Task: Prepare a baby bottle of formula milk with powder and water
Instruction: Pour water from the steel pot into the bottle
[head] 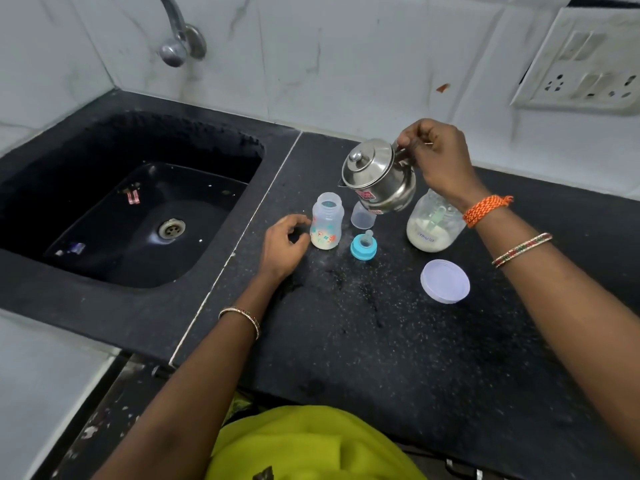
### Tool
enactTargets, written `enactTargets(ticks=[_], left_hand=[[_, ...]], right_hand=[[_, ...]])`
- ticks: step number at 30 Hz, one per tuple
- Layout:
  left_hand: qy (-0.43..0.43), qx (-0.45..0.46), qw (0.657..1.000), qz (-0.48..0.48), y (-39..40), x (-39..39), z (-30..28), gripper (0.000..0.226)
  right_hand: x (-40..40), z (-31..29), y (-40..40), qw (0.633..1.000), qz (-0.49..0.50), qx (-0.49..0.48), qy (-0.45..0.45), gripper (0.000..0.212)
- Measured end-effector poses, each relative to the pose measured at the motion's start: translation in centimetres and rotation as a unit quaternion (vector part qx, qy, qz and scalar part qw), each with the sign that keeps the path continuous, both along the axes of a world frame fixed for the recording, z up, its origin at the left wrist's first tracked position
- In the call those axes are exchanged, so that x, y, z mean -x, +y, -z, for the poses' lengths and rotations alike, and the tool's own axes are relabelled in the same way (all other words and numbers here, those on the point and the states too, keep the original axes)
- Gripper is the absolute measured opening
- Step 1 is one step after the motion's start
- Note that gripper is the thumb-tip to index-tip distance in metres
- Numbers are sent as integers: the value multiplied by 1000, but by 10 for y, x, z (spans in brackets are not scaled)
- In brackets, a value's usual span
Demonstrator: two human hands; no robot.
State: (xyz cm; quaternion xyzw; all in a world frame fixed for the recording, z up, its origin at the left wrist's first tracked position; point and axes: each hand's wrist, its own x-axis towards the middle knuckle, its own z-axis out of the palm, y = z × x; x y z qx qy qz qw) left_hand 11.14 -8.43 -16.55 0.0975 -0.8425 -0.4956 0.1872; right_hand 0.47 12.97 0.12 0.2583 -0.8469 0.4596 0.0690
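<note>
1. A black counter (398,341) is seen beside a sink (131,209).
2. A steel kettle (377,178), tilted, is gripped by its handle in the right hand (436,157).
3. A powder jar (433,226) is placed at the kettle's 4 o'clock.
4. The open bottle (327,225), at the kettle's 8 o'clock, is touched by the left hand (284,244), fingers loosely curled.
5. A blue teat (363,245) is set at the bottle's 4 o'clock.

The light is soft and even, and a bit dim. The black counter (398,323) looks grainy, with pale specks. The shiny kettle (375,176) has bright spots of glare on its lid, and so does the tap (180,39). The sink (131,202) is very dark inside. Shadows under the arms are faint. Lines bend near the edges. The green cloth (311,445) at the bottom edge is blurry.
</note>
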Motion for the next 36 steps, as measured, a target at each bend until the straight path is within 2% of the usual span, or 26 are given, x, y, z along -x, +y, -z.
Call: enactTargets(ticks=[4, 15, 36], left_hand=[[15, -2, 1000, 0, -1, 1, 2, 35], [16, -23, 1000, -11, 0, 0, 2, 24], [18, -18, 999, -21, 2, -2, 0, 25]], right_hand=[[-1, -2, -1, 1000, -2, -26, 11, 17], [-6, -3, -7, 999, -22, -37, 22, 8], [-1, -9, 3, 999, -9, -32, 29, 13]])
